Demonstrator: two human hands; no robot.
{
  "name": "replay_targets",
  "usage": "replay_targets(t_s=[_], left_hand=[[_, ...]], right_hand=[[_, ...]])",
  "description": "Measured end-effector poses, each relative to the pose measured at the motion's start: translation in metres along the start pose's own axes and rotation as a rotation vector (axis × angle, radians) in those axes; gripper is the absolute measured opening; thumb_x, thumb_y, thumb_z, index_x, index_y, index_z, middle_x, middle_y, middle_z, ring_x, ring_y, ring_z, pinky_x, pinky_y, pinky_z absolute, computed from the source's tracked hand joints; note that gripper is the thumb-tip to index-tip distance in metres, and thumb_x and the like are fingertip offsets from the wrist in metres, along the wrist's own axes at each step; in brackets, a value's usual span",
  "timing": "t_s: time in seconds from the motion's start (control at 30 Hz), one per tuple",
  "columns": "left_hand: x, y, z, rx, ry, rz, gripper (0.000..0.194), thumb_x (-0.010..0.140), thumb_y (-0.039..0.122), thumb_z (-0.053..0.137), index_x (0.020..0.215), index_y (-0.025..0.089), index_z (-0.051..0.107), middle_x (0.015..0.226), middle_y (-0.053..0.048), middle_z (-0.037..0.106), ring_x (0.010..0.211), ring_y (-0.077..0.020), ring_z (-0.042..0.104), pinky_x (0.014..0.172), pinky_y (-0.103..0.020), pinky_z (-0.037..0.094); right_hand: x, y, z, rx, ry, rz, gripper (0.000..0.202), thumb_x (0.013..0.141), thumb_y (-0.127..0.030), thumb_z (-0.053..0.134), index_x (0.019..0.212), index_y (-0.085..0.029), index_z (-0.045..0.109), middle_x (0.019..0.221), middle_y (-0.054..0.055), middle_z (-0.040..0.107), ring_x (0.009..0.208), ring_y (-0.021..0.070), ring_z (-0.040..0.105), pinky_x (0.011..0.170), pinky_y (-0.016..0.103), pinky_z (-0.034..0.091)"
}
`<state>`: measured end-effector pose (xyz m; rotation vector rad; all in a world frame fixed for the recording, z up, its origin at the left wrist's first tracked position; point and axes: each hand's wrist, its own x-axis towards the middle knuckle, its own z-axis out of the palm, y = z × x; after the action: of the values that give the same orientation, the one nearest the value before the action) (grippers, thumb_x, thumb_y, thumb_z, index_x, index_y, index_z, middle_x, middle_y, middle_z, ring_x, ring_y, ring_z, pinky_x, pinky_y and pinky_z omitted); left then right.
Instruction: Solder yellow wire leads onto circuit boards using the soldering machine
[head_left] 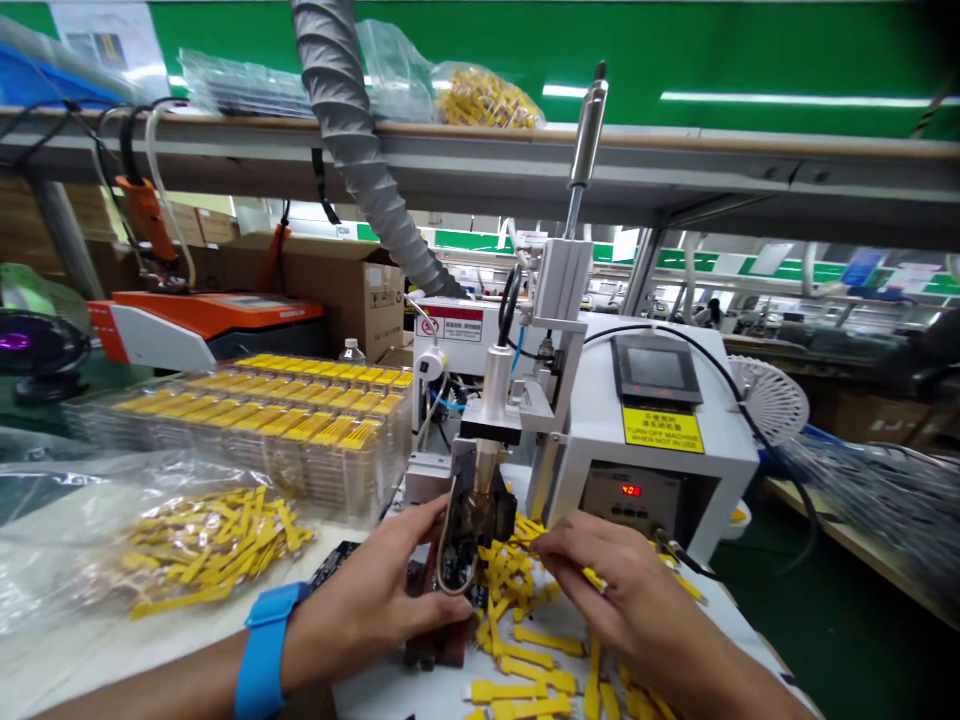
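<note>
My left hand (pixel 375 580), with a blue wristband (pixel 270 640), curls round a dark fixture (pixel 454 645) under the machine's pressing head (pixel 484 480). Its thumb lies along the near side and the fingers reach behind, partly hidden. To the right, my right hand (pixel 622 580) has its thumb and fingertips pinched together over a loose pile of yellow flat strips (pixel 517 570). What the pinch holds, if anything, cannot be made out. More yellow strips with pale ends (pixel 525 690) lie scattered in front of the fixture.
Stacked clear trays (pixel 322 470) of yellow pieces stand left, behind an open plastic bag (pixel 210 540) of strips. The white machine housing (pixel 660 440) with a screen rises behind my right hand. A grey hose (pixel 345 130) hangs overhead; an orange device (pixel 217 320) sits back left.
</note>
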<state>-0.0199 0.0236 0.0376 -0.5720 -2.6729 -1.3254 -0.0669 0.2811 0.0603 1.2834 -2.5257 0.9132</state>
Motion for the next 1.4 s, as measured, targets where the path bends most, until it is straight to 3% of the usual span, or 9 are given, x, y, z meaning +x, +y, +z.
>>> replay_targets(t_s=[0.13, 0.37, 0.5, 0.6, 0.73, 0.87, 1.0, 1.23, 1.4], left_hand=[[-0.004, -0.007, 0.005, 0.033, 0.029, -0.073, 0.074, 0.077, 0.037, 0.073, 0.139, 0.024, 0.035, 0.131, -0.01, 0.048, 0.121, -0.0276, 0.046, 0.102, -0.046, 0.039], [-0.013, -0.005, 0.008, 0.279, 0.033, -0.015, 0.062, 0.087, 0.034, 0.058, 0.14, 0.024, 0.03, 0.134, -0.011, 0.041, 0.124, -0.0306, 0.037, 0.104, -0.055, 0.032], [-0.013, -0.009, 0.0, 0.062, -0.023, 0.018, 0.051, 0.092, 0.033, 0.053, 0.138, 0.03, 0.03, 0.135, -0.005, 0.043, 0.124, -0.022, 0.042, 0.106, -0.042, 0.036], [-0.012, -0.012, -0.004, -0.051, -0.045, 0.018, 0.041, 0.097, 0.033, 0.043, 0.137, 0.027, 0.033, 0.135, -0.006, 0.045, 0.122, -0.0189, 0.046, 0.106, -0.037, 0.038], [-0.015, -0.009, -0.004, 0.229, 0.012, 0.114, 0.035, 0.099, 0.026, 0.036, 0.133, 0.027, 0.04, 0.134, -0.005, 0.046, 0.126, -0.0218, 0.04, 0.105, -0.041, 0.037], [-0.018, -0.003, -0.003, 0.556, -0.017, 0.278, 0.043, 0.094, 0.034, 0.05, 0.136, 0.029, 0.041, 0.14, -0.003, 0.041, 0.131, -0.0307, 0.028, 0.106, -0.052, 0.033], [-0.016, -0.004, -0.002, 0.74, -0.027, 0.329, 0.043, 0.095, 0.029, 0.047, 0.137, 0.021, 0.041, 0.135, -0.007, 0.047, 0.127, -0.0341, 0.032, 0.101, -0.054, 0.037], [-0.016, -0.002, 0.007, 0.75, 0.03, 0.414, 0.037, 0.097, 0.019, 0.039, 0.134, 0.018, 0.042, 0.131, -0.009, 0.049, 0.119, -0.0283, 0.041, 0.1, -0.047, 0.037], [-0.018, 0.002, 0.009, 0.72, 0.003, 0.406, 0.048, 0.095, 0.018, 0.042, 0.142, 0.023, 0.032, 0.135, -0.008, 0.045, 0.12, -0.0285, 0.039, 0.098, -0.046, 0.039]], right_hand=[[0.006, -0.005, 0.014, 0.151, 0.057, -0.044, 0.022, 0.092, -0.015, 0.045, 0.094, -0.018, 0.066, 0.084, 0.004, 0.061, 0.078, 0.0133, 0.058, 0.071, 0.026, 0.046], [0.009, -0.006, 0.032, 0.205, 0.101, -0.094, 0.024, 0.09, -0.012, 0.046, 0.097, -0.016, 0.069, 0.089, 0.006, 0.064, 0.082, 0.013, 0.06, 0.074, 0.025, 0.049], [0.008, -0.004, 0.035, 0.171, 0.067, -0.112, 0.027, 0.089, -0.01, 0.046, 0.101, -0.016, 0.069, 0.089, 0.007, 0.064, 0.082, 0.0135, 0.06, 0.073, 0.026, 0.05], [0.006, 0.0, 0.037, 0.119, 0.03, -0.116, 0.029, 0.088, -0.01, 0.045, 0.103, -0.016, 0.069, 0.092, 0.008, 0.063, 0.083, 0.0153, 0.06, 0.074, 0.028, 0.051], [0.002, 0.004, 0.039, 0.068, 0.034, -0.138, 0.031, 0.087, -0.009, 0.045, 0.105, -0.017, 0.069, 0.092, 0.009, 0.062, 0.084, 0.0168, 0.059, 0.073, 0.03, 0.051], [0.001, 0.006, 0.04, 0.065, 0.044, -0.152, 0.033, 0.086, -0.008, 0.045, 0.106, -0.02, 0.068, 0.091, 0.008, 0.06, 0.082, 0.0173, 0.058, 0.071, 0.03, 0.051], [0.002, 0.007, 0.041, 0.032, 0.044, -0.155, 0.036, 0.085, -0.007, 0.044, 0.108, -0.021, 0.068, 0.09, 0.009, 0.058, 0.079, 0.0179, 0.057, 0.068, 0.031, 0.051], [0.001, 0.009, 0.042, -0.115, 0.087, -0.258, 0.043, 0.079, -0.004, 0.041, 0.111, -0.018, 0.066, 0.092, 0.013, 0.058, 0.079, 0.022, 0.058, 0.065, 0.036, 0.053], [0.003, 0.007, 0.038, -0.162, 0.066, -0.278, 0.041, 0.08, -0.006, 0.041, 0.109, -0.02, 0.067, 0.087, 0.013, 0.058, 0.076, 0.0229, 0.058, 0.062, 0.036, 0.053]])
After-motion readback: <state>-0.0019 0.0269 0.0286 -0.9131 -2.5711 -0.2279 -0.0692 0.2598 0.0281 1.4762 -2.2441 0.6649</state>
